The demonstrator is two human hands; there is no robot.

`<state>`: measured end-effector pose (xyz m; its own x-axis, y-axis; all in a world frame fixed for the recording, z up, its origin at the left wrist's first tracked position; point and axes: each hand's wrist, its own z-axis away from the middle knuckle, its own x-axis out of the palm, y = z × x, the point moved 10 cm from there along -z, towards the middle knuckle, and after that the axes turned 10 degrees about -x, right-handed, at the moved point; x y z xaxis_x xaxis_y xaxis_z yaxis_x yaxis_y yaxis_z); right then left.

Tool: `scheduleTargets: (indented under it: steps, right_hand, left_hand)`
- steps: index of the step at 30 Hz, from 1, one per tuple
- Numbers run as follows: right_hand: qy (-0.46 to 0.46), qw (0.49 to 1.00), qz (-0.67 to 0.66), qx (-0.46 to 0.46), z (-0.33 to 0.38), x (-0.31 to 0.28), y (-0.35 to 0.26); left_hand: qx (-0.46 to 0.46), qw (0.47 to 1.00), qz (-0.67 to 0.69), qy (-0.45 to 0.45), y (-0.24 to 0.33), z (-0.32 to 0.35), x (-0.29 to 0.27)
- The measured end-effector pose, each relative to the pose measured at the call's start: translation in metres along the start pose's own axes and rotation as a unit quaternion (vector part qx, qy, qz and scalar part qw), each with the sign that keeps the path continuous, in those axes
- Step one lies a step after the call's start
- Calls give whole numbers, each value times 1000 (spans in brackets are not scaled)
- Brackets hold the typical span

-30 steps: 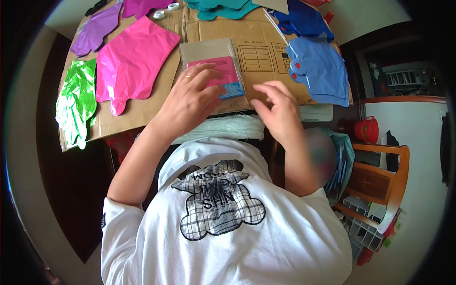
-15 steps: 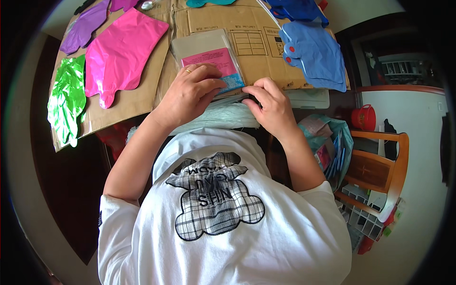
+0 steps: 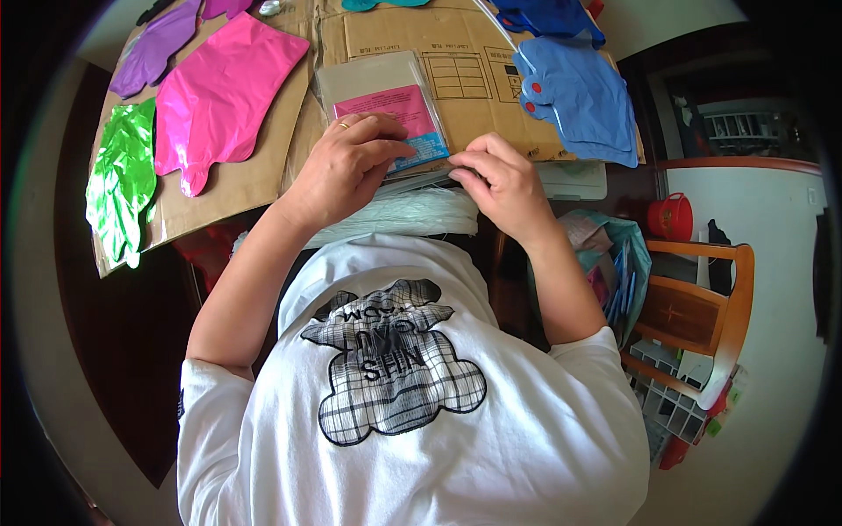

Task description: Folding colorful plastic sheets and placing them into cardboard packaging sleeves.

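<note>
A clear plastic bag [image 3: 373,74] lies near the front edge of the cardboard, with a pink and blue printed card [image 3: 386,103] showing through it. My left hand [image 3: 349,167] bends its fingers over the bag's near left part, fingertips pressed on the blue band. At the near right corner, my right hand [image 3: 507,186] pinches the bag's edge between thumb and forefinger. Just below both hands, a bundle of clear plastic sleeves [image 3: 399,215] rests between me and the cardboard's edge. Some of the bag's near edge is hidden behind my left fingers.
Cardboard [image 3: 465,114] covers the table. Flat foil balloons lie on it: green [image 3: 123,175], pink [image 3: 228,96] and purple [image 3: 158,53] at left, blue [image 3: 583,96] at right. A wooden chair [image 3: 693,307] and a bag of packets [image 3: 618,263] stand to the right.
My right hand has shifted slightly right, its thumb and forefinger a little more apart at the bag's corner. The left hand stays over the bag, which has barely moved.
</note>
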<state>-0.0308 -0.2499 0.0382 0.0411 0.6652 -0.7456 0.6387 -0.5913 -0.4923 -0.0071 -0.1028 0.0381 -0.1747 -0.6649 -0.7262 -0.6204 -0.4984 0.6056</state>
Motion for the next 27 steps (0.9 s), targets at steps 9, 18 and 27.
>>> scheduleTargets:
  steps: [9, 18, 27]
  right_hand:
    - [55, 977, 148, -145, 3, 5, -23]
    - [50, 973, 154, -165, 5, 9, -27]
    - [-3, 991, 97, -95, 9, 12, -24]
  left_hand:
    - [0, 1000, 2, 6, -1, -1, 0]
    - [7, 1000, 5, 4, 0, -1, 0]
    - [25, 999, 11, 26, -1, 1, -1]
